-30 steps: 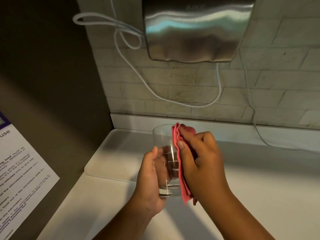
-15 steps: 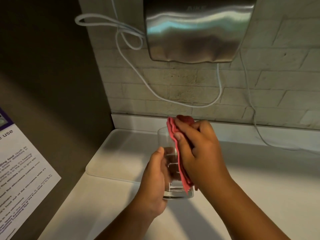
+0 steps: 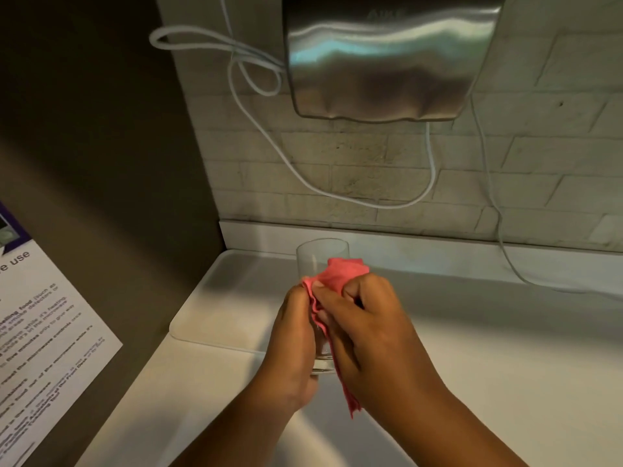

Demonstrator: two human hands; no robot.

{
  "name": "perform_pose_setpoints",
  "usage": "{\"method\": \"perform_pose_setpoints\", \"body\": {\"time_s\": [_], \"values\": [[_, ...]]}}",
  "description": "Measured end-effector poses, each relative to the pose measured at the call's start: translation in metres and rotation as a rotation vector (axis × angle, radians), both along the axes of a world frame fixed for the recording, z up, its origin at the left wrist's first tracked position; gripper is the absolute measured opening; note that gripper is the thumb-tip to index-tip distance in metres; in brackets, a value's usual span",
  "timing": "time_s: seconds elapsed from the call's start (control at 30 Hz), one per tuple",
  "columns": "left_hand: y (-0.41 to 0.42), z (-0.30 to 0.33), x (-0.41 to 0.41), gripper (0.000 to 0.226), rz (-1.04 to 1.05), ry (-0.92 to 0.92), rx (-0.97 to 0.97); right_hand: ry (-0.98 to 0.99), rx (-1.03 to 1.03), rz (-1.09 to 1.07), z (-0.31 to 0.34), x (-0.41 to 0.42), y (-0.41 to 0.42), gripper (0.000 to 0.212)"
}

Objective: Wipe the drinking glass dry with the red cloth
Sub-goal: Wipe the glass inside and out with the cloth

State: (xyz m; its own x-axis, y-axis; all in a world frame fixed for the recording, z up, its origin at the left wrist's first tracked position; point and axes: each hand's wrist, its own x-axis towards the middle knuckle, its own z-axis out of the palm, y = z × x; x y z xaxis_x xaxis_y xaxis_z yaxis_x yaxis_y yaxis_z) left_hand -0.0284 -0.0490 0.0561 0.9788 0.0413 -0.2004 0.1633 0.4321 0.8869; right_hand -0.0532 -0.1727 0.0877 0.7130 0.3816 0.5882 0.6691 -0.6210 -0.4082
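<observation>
clear cylindrical drinking glass, upright, gripped low in left hand; crumpled red cloth pressed against its side by clenched right hand.

Red cloth, clear glass, white counter.

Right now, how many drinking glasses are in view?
1: the drinking glass is held above the counter by the left hand, the right hand pressing the red cloth on it.
</observation>
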Motion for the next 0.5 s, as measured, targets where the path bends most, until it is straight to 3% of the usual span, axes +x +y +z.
{"method": "perform_pose_setpoints", "body": {"time_s": [0.27,0.5], "values": [[-0.011,0.000,-0.004,0.049,-0.012,0.002,0.117,-0.101,0.067,-0.213,0.019,0.032,-0.002,0.031],[-0.004,0.008,-0.001,0.046,0.064,0.010,-0.020,-0.069,0.122,-0.097,-0.001,0.004,0.000,0.024]]}}
